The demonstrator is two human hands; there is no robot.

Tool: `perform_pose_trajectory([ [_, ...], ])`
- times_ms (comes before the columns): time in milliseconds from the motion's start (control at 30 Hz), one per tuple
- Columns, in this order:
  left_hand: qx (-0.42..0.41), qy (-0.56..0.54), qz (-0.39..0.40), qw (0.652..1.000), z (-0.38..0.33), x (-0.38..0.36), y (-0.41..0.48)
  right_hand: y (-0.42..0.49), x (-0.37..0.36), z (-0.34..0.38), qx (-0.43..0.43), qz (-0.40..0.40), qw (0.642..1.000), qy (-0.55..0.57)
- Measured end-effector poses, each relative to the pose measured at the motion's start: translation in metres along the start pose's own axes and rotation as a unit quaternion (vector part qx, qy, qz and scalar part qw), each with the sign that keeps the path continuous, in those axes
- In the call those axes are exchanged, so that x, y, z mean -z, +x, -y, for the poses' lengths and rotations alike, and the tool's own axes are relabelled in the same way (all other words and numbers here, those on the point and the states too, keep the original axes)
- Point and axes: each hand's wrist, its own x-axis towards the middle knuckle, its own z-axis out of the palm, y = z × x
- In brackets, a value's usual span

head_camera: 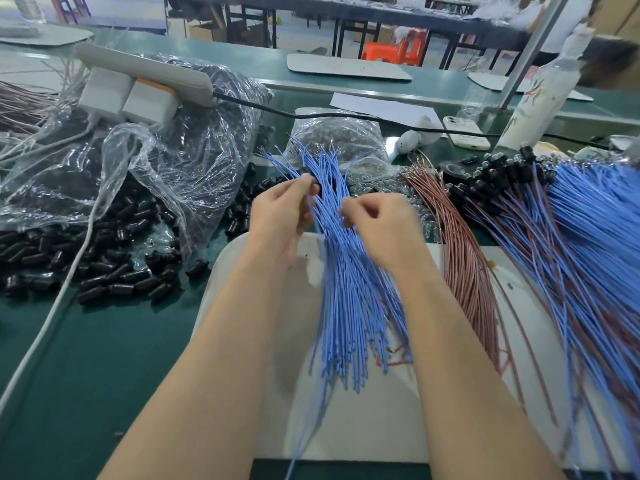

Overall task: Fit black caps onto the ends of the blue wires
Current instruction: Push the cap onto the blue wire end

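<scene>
The green bench [104, 358] carries everything, and on it, right in front of me, lies the white mat [363, 427]. To my left a crumpled clear plastic bag [180, 150] spills loose black caps [104, 275] across the bench. Far right, a fan of capped blue wires [588, 237] overlaps the brown wires [464, 265] beside it. The bundle of blue wires [349, 289] I am working lies up the middle of the mat, with its bare far ends splaying above my fingers and its near ends lying ragged toward me. I judge these wires light and springy: thin enough to bend under their own length, smooth enough to slide out of a loose grip. So I should take one close behind its tip, where a short stub stays stiff enough to push. The caps look like small soft sleeves, weightless and prone to roll; the grip belongs on the sides, leaving the mouth free. My left hand [280, 216] has its fingers curled, thumb and forefinger pinching what looks like a black cap [311, 177] against the far part of the bundle. My right hand [384, 226] is curled too, its fingertips pinching into the strands just beside the left, though blur hides which one.
</scene>
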Motion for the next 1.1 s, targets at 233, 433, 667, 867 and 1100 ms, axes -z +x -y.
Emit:
perform_pose_trajectory([
  [233, 0.048, -0.079, -0.015, 0.996, -0.003, 0.002, 0.001, 0.014, 0.048, -0.049, -0.265, -0.09, 0.929, -0.243],
  [433, 0.055, -0.045, -0.007, 0.997, 0.0, -0.001, -0.002, 0.017, 0.045, -0.058, -0.237, -0.155, 0.942, -0.182],
  [667, 0.05, -0.017, 0.018, 0.998, 0.001, -0.002, -0.003, 0.016, 0.042, -0.052, -0.145, -0.189, 0.964, -0.117],
  [867, 0.037, 0.009, 0.098, 0.994, 0.004, -0.004, -0.004, 0.014, 0.038, -0.031, -0.013, -0.104, 0.993, 0.053],
  [1100, 0.008, 0.001, 0.237, 0.971, 0.005, -0.01, -0.01, 0.006, 0.017, -0.01, -0.011, 0.011, 0.979, 0.205],
])
